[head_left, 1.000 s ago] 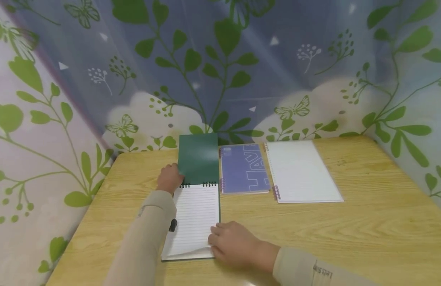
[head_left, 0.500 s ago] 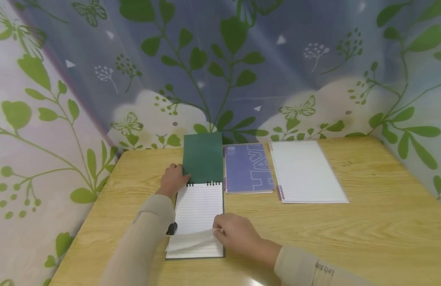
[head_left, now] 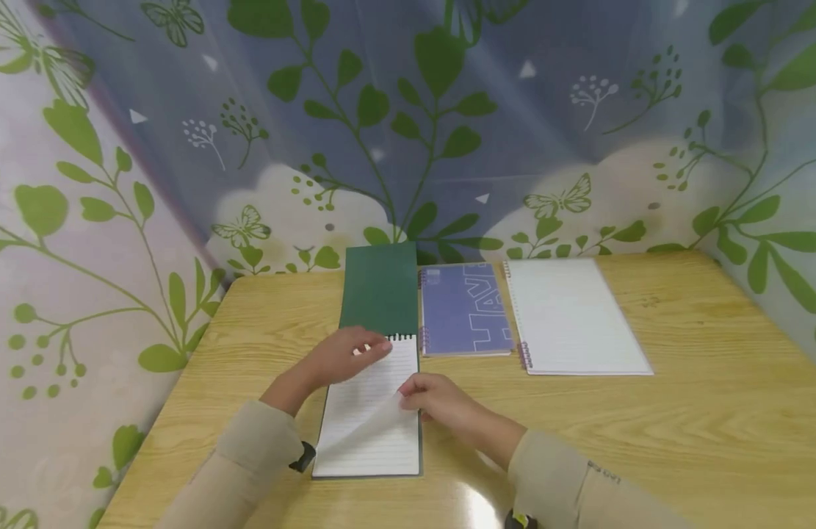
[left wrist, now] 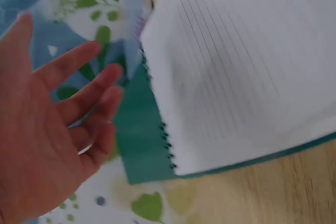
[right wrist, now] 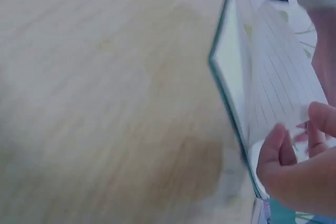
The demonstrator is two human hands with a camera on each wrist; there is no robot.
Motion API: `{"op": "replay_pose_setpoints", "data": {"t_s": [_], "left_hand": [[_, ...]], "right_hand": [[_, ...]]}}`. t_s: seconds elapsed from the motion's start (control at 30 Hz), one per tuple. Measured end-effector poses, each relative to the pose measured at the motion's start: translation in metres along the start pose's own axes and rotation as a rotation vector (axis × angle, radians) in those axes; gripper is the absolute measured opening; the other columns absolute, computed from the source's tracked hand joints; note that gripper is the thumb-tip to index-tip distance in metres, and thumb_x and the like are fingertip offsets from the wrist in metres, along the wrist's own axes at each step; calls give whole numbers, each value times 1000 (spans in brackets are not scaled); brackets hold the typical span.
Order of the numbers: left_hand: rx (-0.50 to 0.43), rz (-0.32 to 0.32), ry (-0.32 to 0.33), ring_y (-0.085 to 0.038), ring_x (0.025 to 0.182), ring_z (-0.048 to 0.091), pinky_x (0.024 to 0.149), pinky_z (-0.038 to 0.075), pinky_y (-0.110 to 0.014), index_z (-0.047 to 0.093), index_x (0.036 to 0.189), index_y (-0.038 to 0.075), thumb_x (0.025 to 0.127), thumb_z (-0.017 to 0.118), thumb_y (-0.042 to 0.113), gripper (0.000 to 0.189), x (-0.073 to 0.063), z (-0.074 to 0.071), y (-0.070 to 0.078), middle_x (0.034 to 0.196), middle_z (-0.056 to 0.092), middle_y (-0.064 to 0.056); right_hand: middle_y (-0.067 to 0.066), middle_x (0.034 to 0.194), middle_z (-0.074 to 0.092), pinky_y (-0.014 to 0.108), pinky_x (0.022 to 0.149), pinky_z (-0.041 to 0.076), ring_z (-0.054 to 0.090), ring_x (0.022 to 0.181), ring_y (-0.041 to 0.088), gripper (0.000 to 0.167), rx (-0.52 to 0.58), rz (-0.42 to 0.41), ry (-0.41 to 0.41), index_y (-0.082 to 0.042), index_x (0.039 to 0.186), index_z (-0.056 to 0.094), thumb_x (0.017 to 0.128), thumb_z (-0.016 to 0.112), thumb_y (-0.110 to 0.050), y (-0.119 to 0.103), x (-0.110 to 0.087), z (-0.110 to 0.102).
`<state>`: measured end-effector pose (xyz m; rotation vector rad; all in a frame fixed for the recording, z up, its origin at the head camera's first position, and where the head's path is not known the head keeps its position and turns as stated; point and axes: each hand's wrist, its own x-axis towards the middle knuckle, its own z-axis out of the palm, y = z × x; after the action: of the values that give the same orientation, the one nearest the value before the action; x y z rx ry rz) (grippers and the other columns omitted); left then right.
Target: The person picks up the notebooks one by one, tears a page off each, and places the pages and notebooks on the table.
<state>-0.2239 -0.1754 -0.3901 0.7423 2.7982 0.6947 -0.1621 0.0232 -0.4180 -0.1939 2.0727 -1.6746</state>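
Observation:
A top-bound spiral notebook [head_left: 381, 441] lies open on the table, its green cover [head_left: 380, 286] folded back toward the wall. My right hand [head_left: 443, 400] pinches the corner of a lined page [right wrist: 281, 87] and holds it lifted and bent along the right side. Over the notebook's upper part hovers my left hand [head_left: 338, 356], with its fingers spread and relaxed. In the left wrist view that left hand [left wrist: 63, 114] holds nothing and is apart from the black spiral rings [left wrist: 165, 137].
To the right lies a closed blue-purple notebook [head_left: 457, 312] with large outlined letters. Beyond it is a larger spiral notebook [head_left: 576, 319] showing a white lined page. The wooden table [head_left: 685, 433] meets a leaf-patterned curtain [head_left: 487, 125] at the back.
My left hand has left the notebook's left edge by the rings and moved right, over the page. The right hand has raised the pinched page corner and moved it farther up the notebook.

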Motion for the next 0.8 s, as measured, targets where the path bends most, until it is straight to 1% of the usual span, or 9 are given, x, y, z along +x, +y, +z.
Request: {"op": "replay_pose_setpoints", "data": {"t_s": [0.13, 0.2, 0.27, 0.33, 0.43, 0.53, 0.67, 0.73, 0.8], "left_hand": [[87, -7, -137, -17, 101, 59, 85, 48, -38, 66, 108, 18, 84, 53, 58, 48, -20, 1, 20, 108, 65, 2], [157, -32, -165, -18, 96, 60, 81, 49, -38, 67, 104, 16, 79, 59, 58, 49, -27, 3, 27, 104, 67, 1], [235, -36, -157, -20, 94, 62, 79, 50, -38, 67, 103, 12, 80, 61, 51, 45, -32, 5, 29, 102, 68, -2], [302, -34, -123, -19, 82, 62, 70, 50, -37, 67, 97, 10, 83, 61, 42, 35, -34, 8, 29, 91, 69, -4], [364, -42, -13, -17, 67, 57, 59, 47, -33, 64, 84, 10, 87, 61, 30, 20, -34, 8, 26, 75, 65, -2], [380, -77, 95, -13, 56, 47, 51, 39, -29, 59, 76, 15, 87, 61, 27, 16, -33, 4, 22, 65, 58, 2], [321, -98, 208, -11, 56, 47, 52, 40, -27, 61, 82, 17, 88, 61, 25, 10, -33, -4, 17, 69, 61, 3], [296, -94, 246, -10, 57, 50, 53, 42, -27, 62, 84, 17, 88, 61, 24, 8, -34, -7, 16, 71, 63, 3], [290, -95, 271, -10, 60, 53, 55, 44, -28, 63, 85, 17, 88, 61, 24, 8, -34, -10, 15, 74, 65, 3]], "right_hand": [[5, 95, 61, 29, 69, 45, 50, 82, 11, 22, 8, -58, 42, 2, 101, 61, 85, 59, -12, -5, 6, -5], [7, 96, 61, 29, 68, 45, 50, 80, 11, 22, 1, -90, 47, 2, 102, 61, 86, 58, -12, -7, 9, -7], [9, 97, 62, 29, 66, 45, 50, 79, 12, 23, -11, -122, 44, 2, 104, 60, 87, 58, -14, -9, 11, -9], [10, 99, 61, 31, 69, 46, 52, 83, 16, 25, -37, -155, 38, 0, 108, 59, 89, 57, -15, -9, 13, -11], [12, 111, 60, 40, 83, 47, 55, 100, 25, 33, -145, -224, 75, -2, 117, 54, 88, 58, -15, -9, 18, -15], [15, 131, 50, 50, 104, 33, 44, 123, 34, 50, -431, -268, 157, -3, 131, 44, 85, 61, -18, -5, 26, -23], [17, 147, 31, 58, 108, 19, 23, 136, 40, 64, -862, -267, 198, -4, 140, 34, 87, 59, -30, 5, 43, -36], [16, 151, 22, 59, 109, 17, 15, 139, 40, 66, -963, -258, 158, -4, 142, 32, 90, 55, -35, 9, 52, -39], [14, 153, 17, 59, 109, 16, 10, 140, 40, 65, -996, -242, 120, -4, 143, 30, 91, 51, -37, 12, 60, -40]]}}
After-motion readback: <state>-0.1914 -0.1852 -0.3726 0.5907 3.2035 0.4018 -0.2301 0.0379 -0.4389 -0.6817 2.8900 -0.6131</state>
